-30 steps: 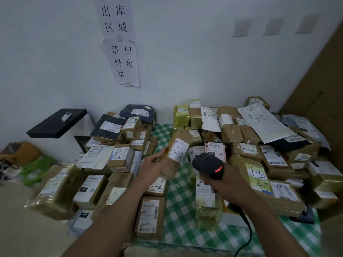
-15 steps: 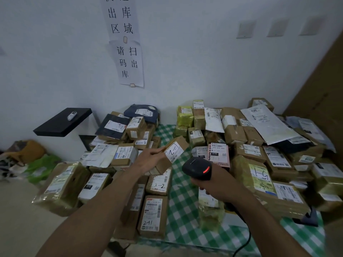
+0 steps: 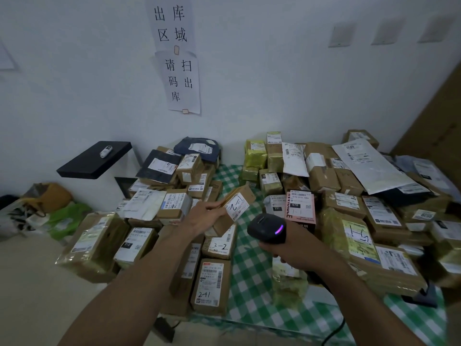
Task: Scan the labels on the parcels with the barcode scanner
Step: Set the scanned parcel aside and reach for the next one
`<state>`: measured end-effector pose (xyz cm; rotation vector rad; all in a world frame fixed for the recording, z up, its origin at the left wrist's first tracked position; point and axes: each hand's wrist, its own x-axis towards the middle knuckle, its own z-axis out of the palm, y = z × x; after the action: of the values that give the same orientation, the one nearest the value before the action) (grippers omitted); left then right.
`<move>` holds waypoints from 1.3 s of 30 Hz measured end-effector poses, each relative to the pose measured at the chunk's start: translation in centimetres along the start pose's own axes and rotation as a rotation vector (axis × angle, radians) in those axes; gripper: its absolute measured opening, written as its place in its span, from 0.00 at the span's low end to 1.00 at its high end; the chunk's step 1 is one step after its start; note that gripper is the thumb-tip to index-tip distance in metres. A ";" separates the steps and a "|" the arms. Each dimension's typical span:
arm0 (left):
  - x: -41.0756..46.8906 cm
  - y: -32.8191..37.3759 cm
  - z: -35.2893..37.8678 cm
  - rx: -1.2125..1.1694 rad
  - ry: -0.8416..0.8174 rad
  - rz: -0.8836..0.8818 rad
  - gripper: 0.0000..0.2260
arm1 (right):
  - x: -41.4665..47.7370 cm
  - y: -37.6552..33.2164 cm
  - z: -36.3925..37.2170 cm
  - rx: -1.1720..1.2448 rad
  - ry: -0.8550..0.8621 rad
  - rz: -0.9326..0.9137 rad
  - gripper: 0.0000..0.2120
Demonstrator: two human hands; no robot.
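the left hand [image 3: 202, 216] gripped a small brown parcel [image 3: 225, 224], fingers and thumb curled round its near end. it held the parcel tilted above the heap, with the white label, marked with a handwritten 2, facing up. the right hand [image 3: 294, 248] was wrapped round the handle of the black barcode scanner [image 3: 268, 228]. the scanner sat at about four o'clock from the parcel, just beside it and not touching. a purple light glowed on its head, and its cable [image 3: 334, 328] ran off toward six o'clock.

the work looked to be mid-way at best. one parcel was in hand and presented for reading, but whether its label had already registered could not be told. the rest lay in two heaps on the green checked cloth [image 3: 249, 283]: a left heap [image 3: 174, 208] at nine o'clock of the hands and a larger right heap [image 3: 349, 196] at three o'clock, with a strip of bare cloth between them. handwritten numbers showed on parcels in both heaps, such as the 3-2 box [image 3: 220, 243] and the 241 box [image 3: 210, 285] toward seven o'clock, so nothing marked either side as finished. by my reading, many parcels were still left to scan.
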<state>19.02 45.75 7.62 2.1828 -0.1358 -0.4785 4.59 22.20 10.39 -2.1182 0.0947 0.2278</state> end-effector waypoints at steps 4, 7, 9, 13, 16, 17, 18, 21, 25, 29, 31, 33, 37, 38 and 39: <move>0.0 -0.7 -0.1 -0.014 0.007 -0.011 0.30 | -0.1 -0.2 0.1 0.010 -0.016 0.003 0.22; -1.5 -1.6 0.7 -0.022 0.060 0.015 0.28 | -0.2 0.1 0.5 0.022 -0.007 0.024 0.19; -2.8 -3.7 2.1 -0.004 0.171 0.017 0.27 | -0.4 0.7 1.1 0.055 0.004 0.044 0.16; -5.2 -9.1 6.0 0.151 0.283 -0.117 0.28 | -0.6 2.5 2.9 0.150 0.004 0.100 0.13; -7.2 -12.1 8.0 0.322 0.289 -0.188 0.31 | -0.4 3.4 4.0 0.132 -0.028 0.142 0.12; -7.4 -13.0 8.5 0.344 0.285 -0.212 0.32 | -0.4 3.5 4.3 0.118 -0.038 0.149 0.13; -7.5 -13.7 8.8 0.368 0.281 -0.228 0.32 | -0.3 3.5 4.6 0.103 -0.051 0.151 0.13; -7.6 -14.7 9.8 0.413 0.280 -0.278 0.29 | -0.1 3.3 5.2 0.093 -0.086 0.155 0.12; -8.6 -15.0 11.2 0.456 0.274 -0.285 0.27 | 0.5 3.1 5.6 0.096 -0.111 0.161 0.09; -7.7 -15.5 11.7 0.521 0.326 -0.202 0.23 | 0.7 3.4 5.8 0.096 -0.114 0.152 0.07; -7.0 -16.1 11.9 0.604 0.321 -0.120 0.24 | 0.5 3.6 5.8 0.097 -0.106 0.161 0.08; -6.7 -16.5 12.1 0.703 0.238 -0.098 0.28 | 0.1 3.7 5.7 0.106 -0.097 0.179 0.08; -6.2 -15.5 12.5 0.616 0.235 -0.108 0.33 | -0.8 4.7 5.0 0.164 -0.062 0.203 0.09; -6.0 -14.9 12.8 0.540 0.250 -0.083 0.32 | -1.0 5.1 4.7 0.180 -0.045 0.209 0.09; -5.7 -14.2 13.3 0.479 0.269 -0.038 0.30 | -1.3 5.5 4.3 0.199 -0.024 0.219 0.10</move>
<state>7.66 46.05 -9.15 2.7000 -0.0658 -0.1763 1.89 22.91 3.83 -1.9058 0.3229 0.3583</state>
